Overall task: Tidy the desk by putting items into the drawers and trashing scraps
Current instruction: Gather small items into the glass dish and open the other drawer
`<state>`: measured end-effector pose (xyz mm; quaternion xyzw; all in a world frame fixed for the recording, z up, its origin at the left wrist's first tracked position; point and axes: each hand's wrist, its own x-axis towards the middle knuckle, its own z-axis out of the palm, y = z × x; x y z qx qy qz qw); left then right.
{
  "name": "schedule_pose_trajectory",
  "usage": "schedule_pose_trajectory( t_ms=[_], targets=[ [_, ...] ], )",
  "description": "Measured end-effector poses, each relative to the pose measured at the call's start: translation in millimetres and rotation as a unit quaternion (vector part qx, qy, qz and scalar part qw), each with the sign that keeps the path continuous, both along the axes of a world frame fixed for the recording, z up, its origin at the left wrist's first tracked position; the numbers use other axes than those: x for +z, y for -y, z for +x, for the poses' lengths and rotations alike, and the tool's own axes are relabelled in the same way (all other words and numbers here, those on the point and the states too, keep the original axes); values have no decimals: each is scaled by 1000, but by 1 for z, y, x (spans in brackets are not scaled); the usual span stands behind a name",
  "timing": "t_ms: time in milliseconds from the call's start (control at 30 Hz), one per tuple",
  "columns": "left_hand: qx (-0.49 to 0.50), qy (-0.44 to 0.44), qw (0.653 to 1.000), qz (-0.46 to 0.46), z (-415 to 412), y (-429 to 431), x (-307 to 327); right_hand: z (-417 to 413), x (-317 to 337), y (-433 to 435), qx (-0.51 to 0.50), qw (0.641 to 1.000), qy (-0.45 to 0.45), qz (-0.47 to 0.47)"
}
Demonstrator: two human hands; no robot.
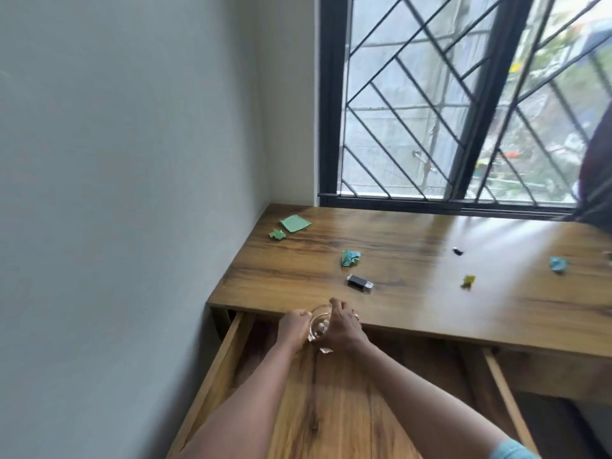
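Glossy wood-grain desk point(430, 260), crumpled paper scraps point(350, 258)

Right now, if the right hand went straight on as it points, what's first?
The right hand grips a clear glass at the desk front edge. Straight on, probably bare desktop toward the wall, left of the black stick. Depth unclear.

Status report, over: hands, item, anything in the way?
Left hand and right hand grip clear round object at desk edge, over open drawer. Crumpled scraps, black USB stick on desk. Nothing blocks drawer.
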<state>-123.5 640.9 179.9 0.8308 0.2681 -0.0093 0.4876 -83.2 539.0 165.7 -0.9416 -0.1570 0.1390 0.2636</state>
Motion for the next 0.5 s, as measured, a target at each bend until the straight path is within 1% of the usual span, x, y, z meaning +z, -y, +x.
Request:
schedule_pose_trajectory(
  t_ms=[67, 167, 267, 367, 433, 500],
  targets=[
    [-21, -8, 1000, -1, -20, 11, -6, -26, -3, 19, -13, 1000, -6, 1],
    [-31, -12, 999, -40, -51, 30, -24, -67, -8, 47, -28, 1000, -7, -3],
    [-36, -17, 995, -93, -69, 50, -60, -103, -18, 75, -44, 999, -18, -12],
    [-60, -46, 986, -148, -89, 73, -99, -139, -31, 103, -64, 997, -30, -21],
    [-76, -63, 981, -167, -107, 93, -106, -160, -39, 121, -76, 996, -40, -32],
    [-72, -62, 980, -175, -130, 117, -97, -179, -45, 137, -85, 994, -51, -48]
  ],
)
